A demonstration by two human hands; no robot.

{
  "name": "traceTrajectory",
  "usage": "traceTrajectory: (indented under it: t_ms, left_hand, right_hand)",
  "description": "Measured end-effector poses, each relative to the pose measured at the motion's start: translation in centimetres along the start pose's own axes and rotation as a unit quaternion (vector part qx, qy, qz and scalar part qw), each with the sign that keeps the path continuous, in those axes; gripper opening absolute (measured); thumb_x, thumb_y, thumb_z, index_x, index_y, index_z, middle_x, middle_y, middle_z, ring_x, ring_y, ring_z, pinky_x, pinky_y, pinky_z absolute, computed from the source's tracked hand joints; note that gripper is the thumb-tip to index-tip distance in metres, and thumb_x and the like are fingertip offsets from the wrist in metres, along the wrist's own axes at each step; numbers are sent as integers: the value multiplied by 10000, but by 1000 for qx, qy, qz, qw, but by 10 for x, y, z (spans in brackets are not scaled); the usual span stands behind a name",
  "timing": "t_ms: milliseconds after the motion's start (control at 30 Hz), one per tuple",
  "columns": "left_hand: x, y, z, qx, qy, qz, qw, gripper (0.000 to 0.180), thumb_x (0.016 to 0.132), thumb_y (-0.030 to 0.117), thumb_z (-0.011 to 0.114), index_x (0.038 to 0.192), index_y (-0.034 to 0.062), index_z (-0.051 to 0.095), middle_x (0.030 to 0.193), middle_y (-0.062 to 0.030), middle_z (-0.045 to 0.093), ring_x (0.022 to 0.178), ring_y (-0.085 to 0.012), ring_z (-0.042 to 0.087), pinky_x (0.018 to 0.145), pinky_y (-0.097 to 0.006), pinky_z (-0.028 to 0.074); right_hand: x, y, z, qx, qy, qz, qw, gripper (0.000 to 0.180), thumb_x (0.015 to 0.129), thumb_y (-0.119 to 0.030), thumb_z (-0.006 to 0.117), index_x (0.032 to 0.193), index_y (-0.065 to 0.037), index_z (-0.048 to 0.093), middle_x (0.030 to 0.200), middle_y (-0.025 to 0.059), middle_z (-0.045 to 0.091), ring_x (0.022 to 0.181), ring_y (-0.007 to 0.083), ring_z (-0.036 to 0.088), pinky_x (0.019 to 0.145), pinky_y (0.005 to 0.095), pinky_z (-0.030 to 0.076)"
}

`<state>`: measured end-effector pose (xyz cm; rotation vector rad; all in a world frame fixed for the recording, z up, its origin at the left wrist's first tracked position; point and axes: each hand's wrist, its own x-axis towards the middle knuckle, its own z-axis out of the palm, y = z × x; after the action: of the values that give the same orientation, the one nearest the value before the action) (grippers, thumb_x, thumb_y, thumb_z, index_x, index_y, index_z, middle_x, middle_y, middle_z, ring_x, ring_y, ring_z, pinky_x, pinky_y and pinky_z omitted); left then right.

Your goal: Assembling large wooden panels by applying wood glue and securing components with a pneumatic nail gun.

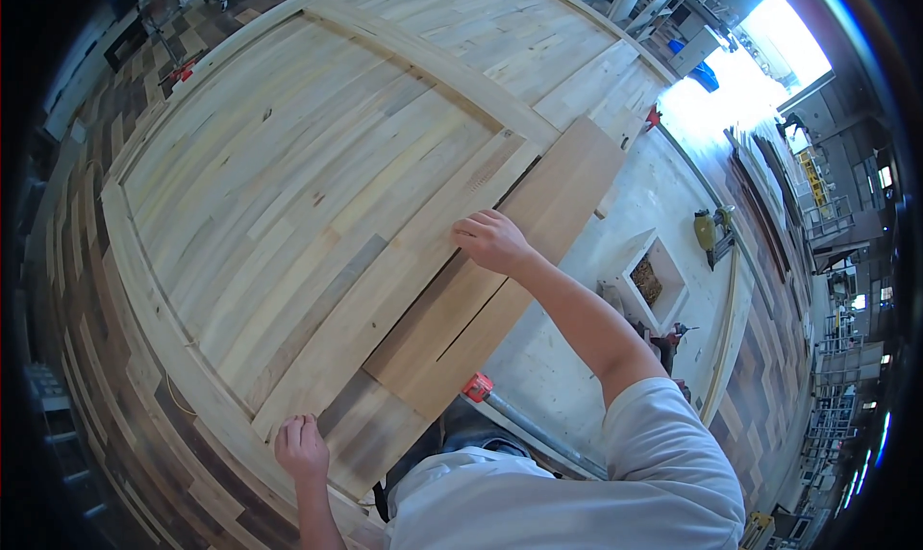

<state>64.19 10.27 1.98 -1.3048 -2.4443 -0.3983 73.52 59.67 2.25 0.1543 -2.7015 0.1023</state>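
Note:
A long pale wooden board runs diagonally along the near side of a big framed wood panel. My left hand is closed, fingers curled over the board's lower-left end. Farther up the same board, my right hand is closed with its fingertips bent over the near edge; the thumb is mostly hidden. A dark gap separates this board from a smooth light-brown board beside it. Under my right forearm lies another light-brown board, with a dark slit along it.
A red-ended pipe clamp lies close to my body. To the right, a white tabletop bears a pale box of small brown pieces, a green nail gun and a drill. Long dark strips lie on the wood-patterned floor.

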Motion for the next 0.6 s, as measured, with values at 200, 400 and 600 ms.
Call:
traceTrajectory:
  t_ms: [200, 400, 600]
  left_hand:
    - [-4, 0, 4, 8, 5, 4, 1000, 62, 797, 51, 703, 790, 41, 642, 820, -86, 619, 813, -278, 633, 697, -385, 528]
    - [3, -5, -2, -19, -2, -2, 1000, 69, 782, 47, 714, 777, 47, 645, 791, -79, 600, 801, -270, 622, 698, -387, 519]
    - [3, -6, 0, -28, -41, 6, 999, 64, 777, 43, 710, 770, 59, 648, 786, -70, 595, 789, -268, 615, 686, -393, 505]
  right_hand:
    - [-1, -1, 3, 10, -28, 19, 999, 175, 692, -84, 632, 864, -111, 616, 979, 6, 611, 902, 187, 612, 784, 340, 494]
    - [-1, 3, 0, 13, -32, 9, 999, 118, 717, -96, 624, 833, -108, 604, 924, -4, 609, 876, 181, 615, 764, 328, 492]
    - [-5, 2, 5, 31, -56, 31, 997, 93, 733, -111, 620, 824, -118, 607, 920, -3, 612, 851, 193, 625, 729, 358, 515]
